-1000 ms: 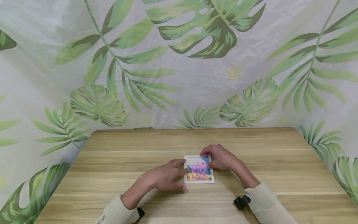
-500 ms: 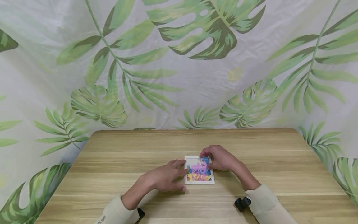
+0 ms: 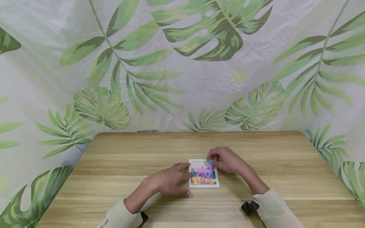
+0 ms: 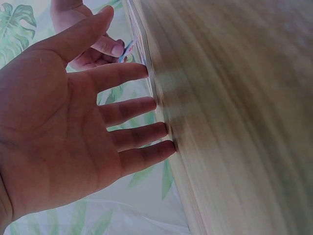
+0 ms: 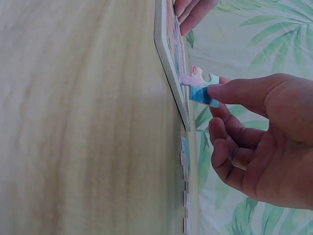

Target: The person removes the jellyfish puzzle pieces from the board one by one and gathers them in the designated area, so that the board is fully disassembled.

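A square jigsaw puzzle with a white frame lies on the table, showing a pink, blue and yellow picture. Its upper part is pale and bare. My left hand lies spread along the frame's left side, fingers nearly straight, fingertips touching the edge. In the left wrist view that palm is bare. My right hand pinches a blue and pink puzzle piece between thumb and index finger. The piece is tilted over the upper right corner of the board; whether its pink tab touches the board I cannot tell.
The wooden table extends around the board. In the right wrist view several thin pieces lie edge-on along the tabletop past the board's corner. A leaf-print cloth hangs behind the table. A black device sits at the right cuff.
My right hand has shifted slightly right, and the pinched puzzle piece now tilts up at the board's upper right corner. The left hand keeps its place at the frame's left edge.
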A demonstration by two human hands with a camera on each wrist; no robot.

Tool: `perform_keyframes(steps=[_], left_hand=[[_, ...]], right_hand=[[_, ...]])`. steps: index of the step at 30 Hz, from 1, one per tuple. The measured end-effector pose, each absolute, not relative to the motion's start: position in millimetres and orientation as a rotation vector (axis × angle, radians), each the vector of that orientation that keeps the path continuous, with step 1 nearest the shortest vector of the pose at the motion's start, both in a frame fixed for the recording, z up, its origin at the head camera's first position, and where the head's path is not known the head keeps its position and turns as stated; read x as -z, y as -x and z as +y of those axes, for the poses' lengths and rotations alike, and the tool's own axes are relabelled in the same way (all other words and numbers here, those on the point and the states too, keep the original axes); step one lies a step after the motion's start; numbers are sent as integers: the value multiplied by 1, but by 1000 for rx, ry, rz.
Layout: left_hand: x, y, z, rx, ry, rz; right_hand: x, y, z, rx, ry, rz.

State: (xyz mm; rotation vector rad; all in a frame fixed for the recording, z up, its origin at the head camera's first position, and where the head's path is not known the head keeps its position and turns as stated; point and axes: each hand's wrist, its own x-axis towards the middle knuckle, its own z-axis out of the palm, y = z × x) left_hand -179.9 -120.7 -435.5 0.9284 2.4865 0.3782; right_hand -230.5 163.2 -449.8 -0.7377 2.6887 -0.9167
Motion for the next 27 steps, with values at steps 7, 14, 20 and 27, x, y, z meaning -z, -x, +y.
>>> perform_keyframes(steps=[7, 14, 20, 27], left_hand=[[436, 180, -121, -376, -929, 2482], [437, 180, -121, -369, -932, 2488], [437, 180, -121, -365, -926, 2490], [437, 179, -121, -345, -938, 2500]], right_hand=[[450, 229, 167, 936, 790, 2667], [453, 231, 171, 978, 786, 2652], [456, 233, 176, 1030, 765, 2636], [457, 234, 187, 1122, 706, 2557]])
